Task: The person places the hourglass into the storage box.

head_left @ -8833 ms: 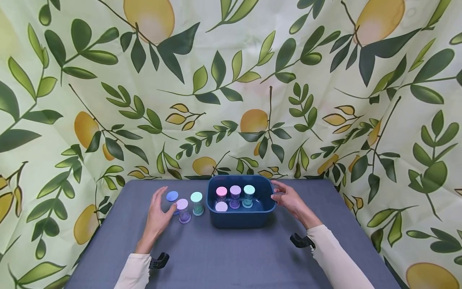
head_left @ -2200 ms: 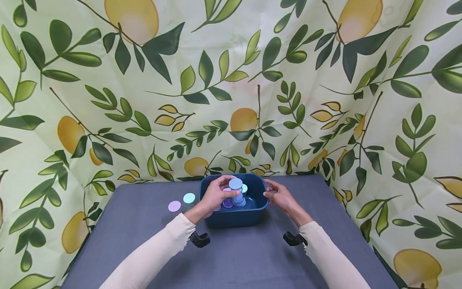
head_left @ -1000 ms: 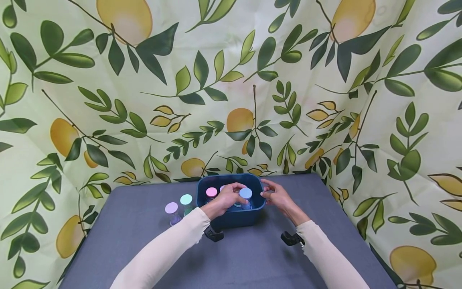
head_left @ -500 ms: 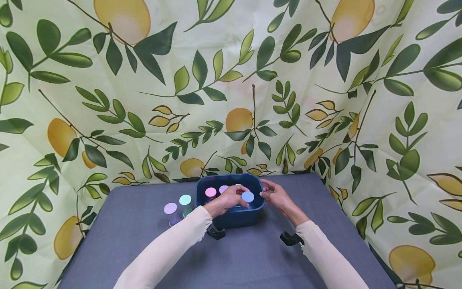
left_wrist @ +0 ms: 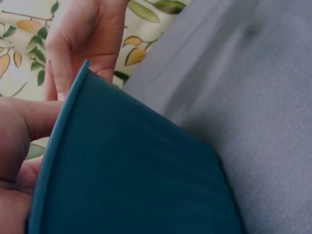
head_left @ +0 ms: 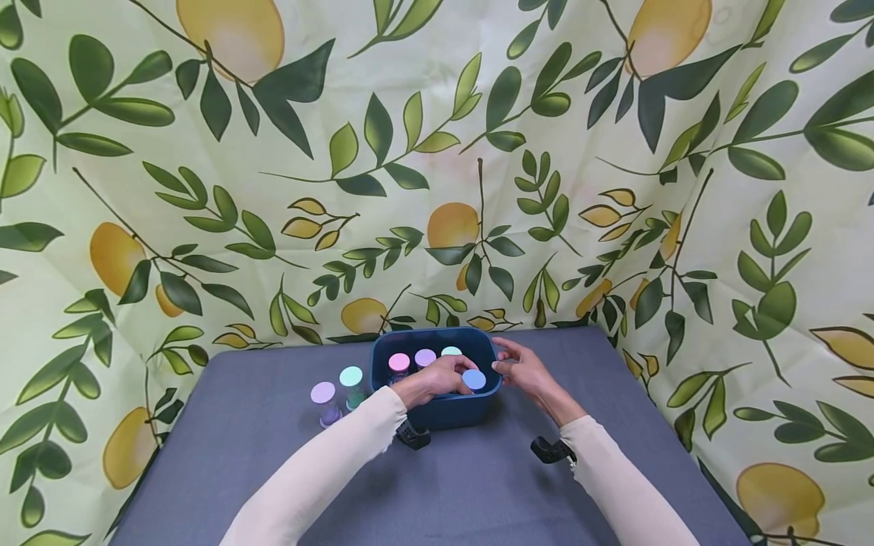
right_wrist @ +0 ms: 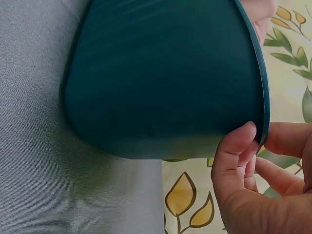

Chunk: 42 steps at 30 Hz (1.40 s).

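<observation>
My left hand (head_left: 440,375) reaches into a dark blue plastic bin (head_left: 447,413) and grips a blue-capped sand timer (head_left: 474,380) near the bin's front right corner. Only its cap shows clearly. Farther back inside stand a pink-capped timer (head_left: 399,362), a purple-capped timer (head_left: 425,358) and a mint-capped timer (head_left: 451,352), partly hidden by the hand. With finger and thumb on either side, my right hand (head_left: 529,371) pinches the bin's right rim (right_wrist: 263,92). In the left wrist view, the bin wall hides the held timer.
Left of the bin, a mint-capped timer (head_left: 351,378) and a lilac-capped timer (head_left: 323,393) stand upright on the grey table (head_left: 437,493). Behind the table hangs a leaf-and-lemon patterned cloth (head_left: 382,250).
My left hand took the blue timer from the table's left, carried it over the bin and lowered it inside, shifting it slightly rightward and forward. The right hand stays at the rim.
</observation>
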Available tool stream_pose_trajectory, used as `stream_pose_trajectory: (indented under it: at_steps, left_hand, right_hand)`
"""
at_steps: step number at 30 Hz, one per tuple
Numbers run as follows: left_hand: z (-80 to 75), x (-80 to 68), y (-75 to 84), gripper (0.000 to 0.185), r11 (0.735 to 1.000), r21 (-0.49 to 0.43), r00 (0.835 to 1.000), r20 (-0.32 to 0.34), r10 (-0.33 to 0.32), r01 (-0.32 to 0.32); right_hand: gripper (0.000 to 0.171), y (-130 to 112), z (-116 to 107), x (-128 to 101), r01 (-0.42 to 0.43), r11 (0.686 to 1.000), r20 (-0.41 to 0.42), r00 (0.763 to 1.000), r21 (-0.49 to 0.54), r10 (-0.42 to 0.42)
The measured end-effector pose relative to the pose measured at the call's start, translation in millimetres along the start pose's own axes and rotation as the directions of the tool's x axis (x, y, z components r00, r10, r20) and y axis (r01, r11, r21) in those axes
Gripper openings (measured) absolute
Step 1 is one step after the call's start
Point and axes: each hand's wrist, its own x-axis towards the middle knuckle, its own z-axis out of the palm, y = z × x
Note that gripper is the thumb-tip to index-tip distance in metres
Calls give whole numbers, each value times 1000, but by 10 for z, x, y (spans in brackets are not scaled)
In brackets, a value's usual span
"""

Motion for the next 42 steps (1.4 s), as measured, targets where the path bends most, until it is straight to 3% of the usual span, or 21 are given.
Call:
stream_pose_trajectory:
  at_steps: [15,34,42]
  left_hand:
    - [34,61,-25,33,999,23,998,59,-25,23]
    - [19,71,-62,29,998,22,994,86,-59,58]
    - [25,71,-73,28,994,83,994,75,-80,74]
  right_hand:
    - [56,16,-3,-11,7,1000,1,1000,1,-7]
    - [56,20,-1,-30,18,1000,-3,1000,4,-18]
    - [56,38,-5,-12,22,1000,1,1000,6,-22]
